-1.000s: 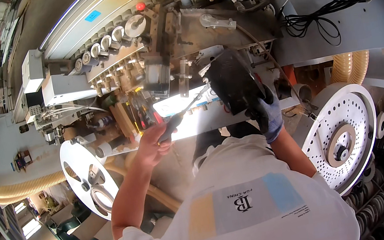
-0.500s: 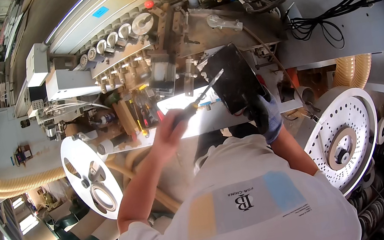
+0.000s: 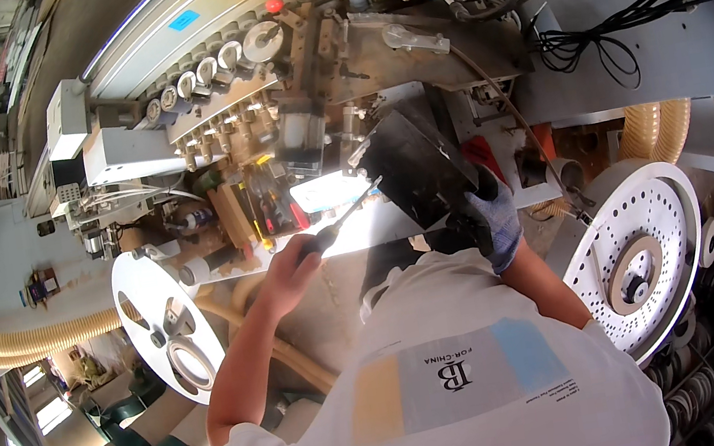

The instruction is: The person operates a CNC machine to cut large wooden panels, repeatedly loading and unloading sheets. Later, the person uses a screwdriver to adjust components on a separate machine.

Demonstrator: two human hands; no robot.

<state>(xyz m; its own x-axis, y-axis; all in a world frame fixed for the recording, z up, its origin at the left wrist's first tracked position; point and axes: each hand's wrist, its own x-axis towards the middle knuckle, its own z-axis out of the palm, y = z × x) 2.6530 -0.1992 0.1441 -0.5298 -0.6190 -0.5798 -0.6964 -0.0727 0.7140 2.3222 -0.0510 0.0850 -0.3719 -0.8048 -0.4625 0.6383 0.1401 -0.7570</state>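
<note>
My bare left hand (image 3: 288, 276) is closed round the dark handle of a screwdriver (image 3: 353, 209), its thin metal shaft slanting up to the right. The tip is beside the left edge of a dirty black rectangular part (image 3: 421, 166); I cannot tell whether they touch. My right hand (image 3: 499, 224), in a grey-blue and black work glove, grips this part at its lower right corner and holds it tilted above the bench edge. The fingers behind the part are hidden.
Hand tools with red and yellow handles (image 3: 267, 214) lie left of a bright white sheet (image 3: 324, 193). Machine rollers and fittings (image 3: 221, 132) stand behind. A white disc (image 3: 170, 327) is at left, a perforated reel (image 3: 640, 267) at right. Black cables (image 3: 600, 44) hang far right.
My left hand has drawn the screwdriver down and left, away from the black part's face. My right hand has lowered the part toward me and tilted it left.
</note>
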